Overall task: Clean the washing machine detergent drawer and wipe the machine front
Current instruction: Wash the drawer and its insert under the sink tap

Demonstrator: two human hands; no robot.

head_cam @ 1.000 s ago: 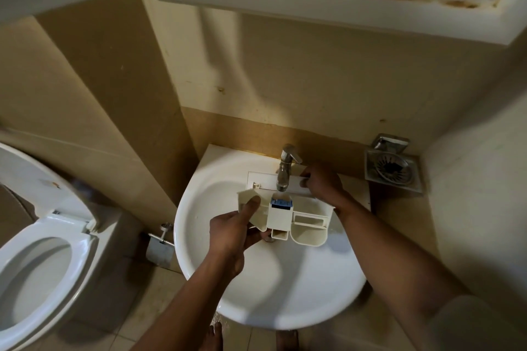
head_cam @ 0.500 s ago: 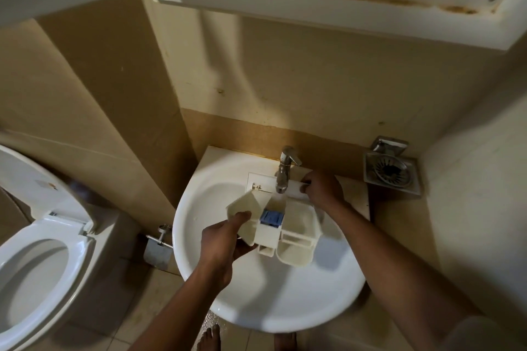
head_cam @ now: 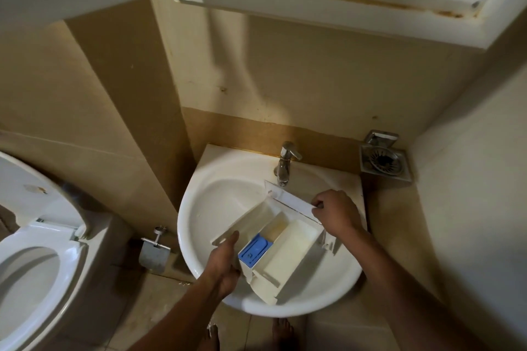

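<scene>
Both hands hold detergent drawer [head_cam: 285, 242] over sink [head_cam: 205, 208]; compartments look empty, blue insert [head_cam: 254, 249] mid.

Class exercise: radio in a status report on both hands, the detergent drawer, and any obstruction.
Left hand and right hand both gripping detergent drawer. Drawer held over sink, compartments up, blue insert in place. Tap clear of drawer; no water visible.
</scene>
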